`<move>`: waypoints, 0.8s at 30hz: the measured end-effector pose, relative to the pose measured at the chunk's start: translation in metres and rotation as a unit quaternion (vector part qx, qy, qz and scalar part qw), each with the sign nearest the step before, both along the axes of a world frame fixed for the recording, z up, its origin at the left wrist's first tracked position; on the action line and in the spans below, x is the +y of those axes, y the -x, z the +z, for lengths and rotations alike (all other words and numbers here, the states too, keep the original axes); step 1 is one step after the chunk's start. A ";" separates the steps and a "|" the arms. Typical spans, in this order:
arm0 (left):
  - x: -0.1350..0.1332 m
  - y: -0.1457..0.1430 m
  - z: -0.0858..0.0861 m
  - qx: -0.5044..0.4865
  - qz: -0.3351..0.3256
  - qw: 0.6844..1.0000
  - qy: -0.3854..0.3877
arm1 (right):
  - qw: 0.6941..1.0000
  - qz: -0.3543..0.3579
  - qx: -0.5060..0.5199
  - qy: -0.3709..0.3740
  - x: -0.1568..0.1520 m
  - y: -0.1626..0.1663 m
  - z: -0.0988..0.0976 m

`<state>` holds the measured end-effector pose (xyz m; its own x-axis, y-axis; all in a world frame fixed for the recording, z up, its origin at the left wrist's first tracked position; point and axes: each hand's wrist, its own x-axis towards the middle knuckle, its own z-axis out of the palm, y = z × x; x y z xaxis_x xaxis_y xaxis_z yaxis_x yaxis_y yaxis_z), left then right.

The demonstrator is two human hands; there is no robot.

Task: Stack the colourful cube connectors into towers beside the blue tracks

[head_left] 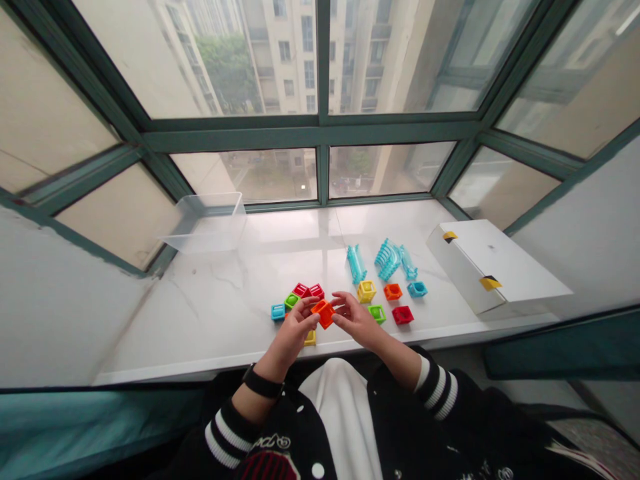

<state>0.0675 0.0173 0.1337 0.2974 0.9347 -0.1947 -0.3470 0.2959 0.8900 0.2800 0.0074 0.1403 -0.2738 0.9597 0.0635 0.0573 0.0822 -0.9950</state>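
An orange toy block (pixel 324 313) is held up between my two hands, above the white sill. My left hand (pixel 299 323) grips its left side with thumb and fingers, and my right hand (pixel 356 317) pinches its right side. Just behind my left hand lie two red blocks (pixel 316 291), a green block (pixel 292 301) and a blue block (pixel 278 312). A yellow block (pixel 311 338) shows partly beneath my left hand. Beyond my right hand sit another yellow block (pixel 367 291) and a green one (pixel 377 314).
Further right are an orange block (pixel 393 292), a blue block (pixel 417 289) and a red block (pixel 403 315). Clear blue track pieces (pixel 388 259) lie behind them. A transparent bin (pixel 205 233) stands back left, a white box (pixel 500 263) at right. Green-framed windows (pixel 323 130) border the sill.
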 end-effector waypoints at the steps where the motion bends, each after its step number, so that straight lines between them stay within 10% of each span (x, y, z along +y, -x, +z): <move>1: 0.000 -0.001 0.000 0.002 -0.008 1.000 -0.016 | 1.000 0.019 0.004 0.005 0.000 0.000 0.000; 24: 0.007 -0.042 0.018 0.142 -0.048 0.959 -0.240 | 0.925 -0.085 -0.239 -0.281 -0.004 -0.046 0.016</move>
